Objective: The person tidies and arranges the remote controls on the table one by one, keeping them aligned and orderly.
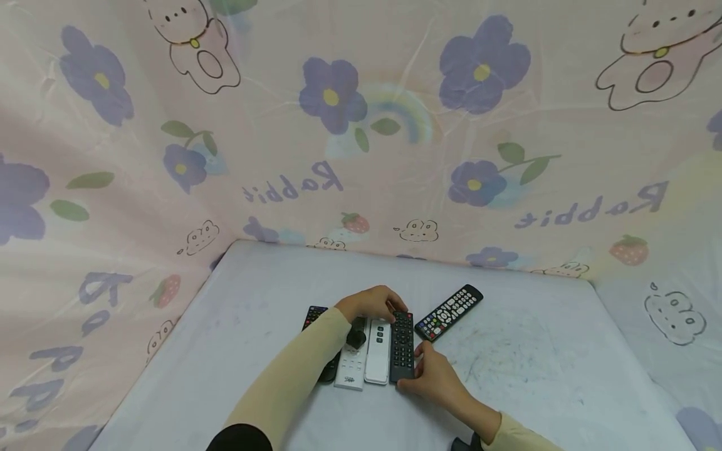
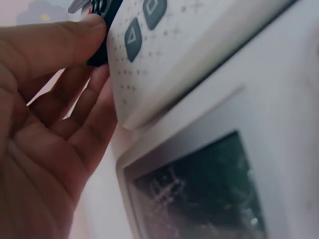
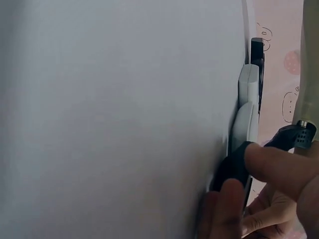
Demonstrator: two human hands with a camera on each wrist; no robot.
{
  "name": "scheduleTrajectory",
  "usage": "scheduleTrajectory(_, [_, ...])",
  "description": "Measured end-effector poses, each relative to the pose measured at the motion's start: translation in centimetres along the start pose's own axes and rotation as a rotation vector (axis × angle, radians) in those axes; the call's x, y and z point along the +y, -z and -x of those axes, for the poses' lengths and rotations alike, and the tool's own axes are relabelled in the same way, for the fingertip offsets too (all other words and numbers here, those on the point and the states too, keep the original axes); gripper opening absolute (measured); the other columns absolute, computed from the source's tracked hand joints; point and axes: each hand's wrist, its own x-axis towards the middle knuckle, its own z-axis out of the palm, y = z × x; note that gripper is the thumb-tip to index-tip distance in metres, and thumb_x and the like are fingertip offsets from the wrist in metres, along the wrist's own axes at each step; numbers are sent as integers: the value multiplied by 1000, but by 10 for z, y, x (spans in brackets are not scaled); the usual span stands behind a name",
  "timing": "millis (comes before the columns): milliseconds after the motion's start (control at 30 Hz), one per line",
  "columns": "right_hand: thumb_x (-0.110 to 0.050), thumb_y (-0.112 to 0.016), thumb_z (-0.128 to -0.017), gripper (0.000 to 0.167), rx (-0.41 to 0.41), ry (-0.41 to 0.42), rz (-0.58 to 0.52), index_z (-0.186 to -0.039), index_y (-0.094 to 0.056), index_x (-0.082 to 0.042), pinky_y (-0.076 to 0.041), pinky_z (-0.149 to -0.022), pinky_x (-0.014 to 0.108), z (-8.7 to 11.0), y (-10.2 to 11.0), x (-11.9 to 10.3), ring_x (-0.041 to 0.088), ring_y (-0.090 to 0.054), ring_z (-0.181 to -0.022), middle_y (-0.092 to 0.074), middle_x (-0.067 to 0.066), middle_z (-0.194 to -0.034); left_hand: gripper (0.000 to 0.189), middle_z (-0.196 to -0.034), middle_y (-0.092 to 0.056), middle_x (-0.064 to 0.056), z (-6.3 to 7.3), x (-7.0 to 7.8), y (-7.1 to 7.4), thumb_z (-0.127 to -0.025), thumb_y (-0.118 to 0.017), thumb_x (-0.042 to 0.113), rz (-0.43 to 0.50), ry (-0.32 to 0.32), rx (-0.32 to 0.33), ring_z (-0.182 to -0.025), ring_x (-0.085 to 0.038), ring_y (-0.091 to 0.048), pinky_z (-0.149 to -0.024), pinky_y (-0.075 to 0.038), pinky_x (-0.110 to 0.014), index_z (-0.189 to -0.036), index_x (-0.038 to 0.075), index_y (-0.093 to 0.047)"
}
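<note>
A black remote control (image 1: 403, 351) lies at the right end of a side-by-side row. My left hand (image 1: 373, 303) holds its far end, the thumb on its top face and the other fingers beyond its end in the left wrist view. At the near end my right hand (image 1: 439, 379) pinches the same remote between thumb and fingers. Just left of it is a slim white remote (image 1: 377, 360), then a white remote with a dark display (image 2: 199, 184). Another black remote (image 1: 313, 315) at the row's left is partly hidden by my left forearm.
One more black remote (image 1: 450, 312) lies slanted to the right of the row, close to its far end. White covering spreads over the table (image 1: 536, 357). A printed curtain (image 1: 383, 188) rises behind and at the sides.
</note>
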Motion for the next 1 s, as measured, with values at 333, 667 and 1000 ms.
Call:
scheduleTrajectory(333, [-24, -85, -69, 60, -13, 30, 33, -111, -48, -2, -41, -51, 25, 4, 3, -4, 12, -51, -58, -58, 0, -69, 38, -103, -68, 7, 7, 8, -2, -82, -74, 10, -198, 39, 14, -94, -8, -61, -89, -50, -30, -117, 23, -69])
scheduleTrajectory(667, [-20, -77, -81, 41, 43, 217, -8, -115, -58, -9, -51, -63, 25, 5, 40, 11, 17, -63, -82, -64, 5, -96, 47, -117, -65, 3, 23, 18, -8, -82, -75, 36, -190, -68, 200, -108, -15, -61, -87, -51, -28, -124, 17, -64])
scheduleTrajectory(1000, [-11, -75, -82, 48, 76, 408, 30, -127, -57, -7, -55, -74, 28, 6, 81, 49, 33, -63, -101, -62, 5, -122, 59, -115, -65, 6, 49, 35, -31, -75, -75, 53, -241, -20, 383, -103, -16, -62, -78, -51, -29, -124, 21, -64])
